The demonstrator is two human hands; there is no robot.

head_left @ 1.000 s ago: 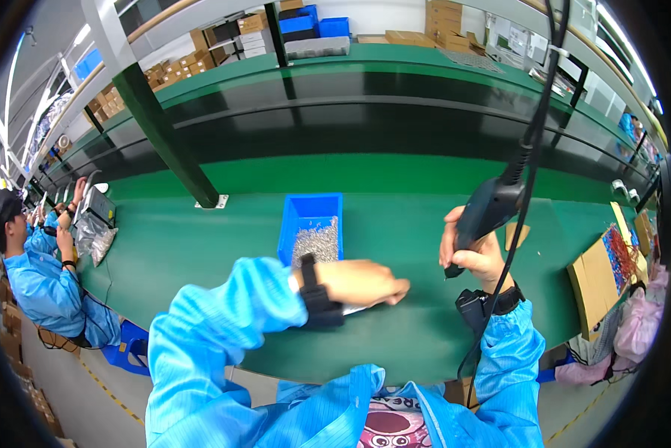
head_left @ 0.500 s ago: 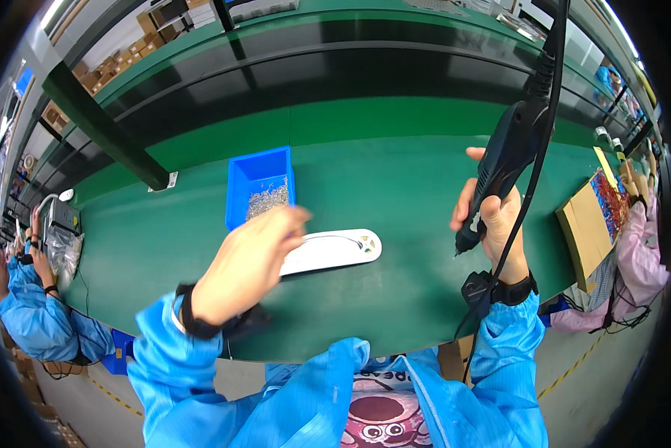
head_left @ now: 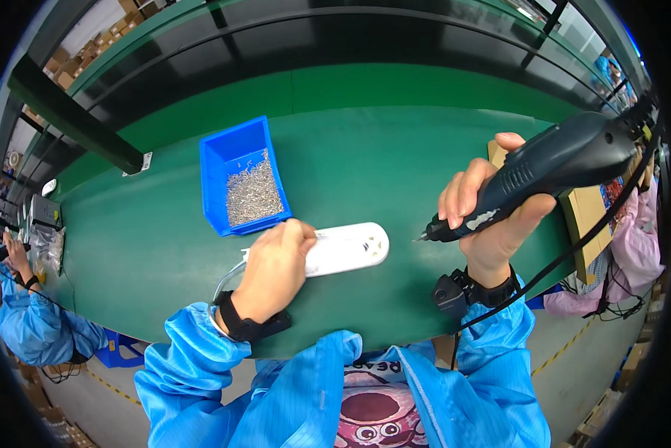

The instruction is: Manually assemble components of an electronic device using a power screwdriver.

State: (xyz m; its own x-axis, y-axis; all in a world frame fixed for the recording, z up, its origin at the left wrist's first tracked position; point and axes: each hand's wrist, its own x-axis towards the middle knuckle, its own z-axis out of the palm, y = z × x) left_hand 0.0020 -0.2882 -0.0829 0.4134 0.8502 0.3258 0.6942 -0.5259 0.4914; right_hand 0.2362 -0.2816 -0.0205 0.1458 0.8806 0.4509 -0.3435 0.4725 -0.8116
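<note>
Head view: right hand gripping screwdriver; left hand at white casing, grip unclear; shirt lettered

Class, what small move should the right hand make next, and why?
Perhaps bring the dark corded tool left toward the white casing: the right hand holds it pointing that way, clear of the casing, while the left hand is at the casing's left end.

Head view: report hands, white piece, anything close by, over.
Left hand at white piece, covering its left part. Right hand gripping dark corded tool, apart from the piece. Blue bin of small metal parts beyond left hand.
</note>
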